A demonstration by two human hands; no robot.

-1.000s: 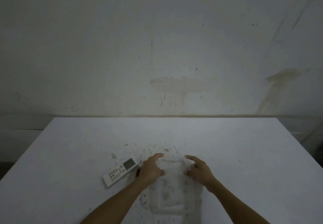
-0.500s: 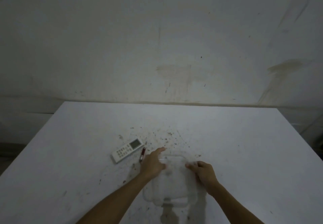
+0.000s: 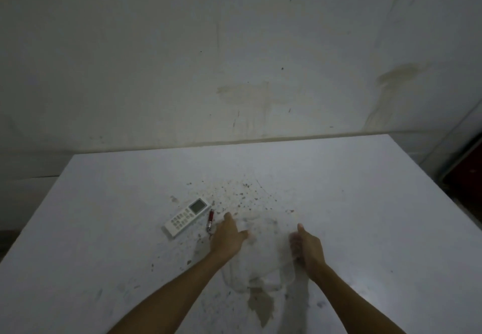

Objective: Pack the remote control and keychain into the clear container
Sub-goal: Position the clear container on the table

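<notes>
- We face a stained wall behind a white table (image 3: 339, 177), speckled with dark crumbs around the middle.
- Our landmark is the clear container (image 3: 263, 252), lying near the table's front edge between our two hands; it is blurred and almost see-through, so we cannot tell whether a lid is on it or coming off.
- Our left hand (image 3: 228, 237) clasps the container's left side, thumb hooked over the top, fingers curled on the plastic.
- Our right hand (image 3: 306, 249) grips the container's right side, fingers folded under and the thumb up (their exact hold is smeared by motion).
- The remote (image 3: 187, 216) lies to the left of the container, on the table, not yet packed.
- The keychain (image 3: 210, 221), a small red and silver piece, lies between remote and container, just beside our left hand.
- Our worry: thin plastic may flex and spring free if we pull unevenly, and our left wrist could knock the keychain away, being so close.
</notes>
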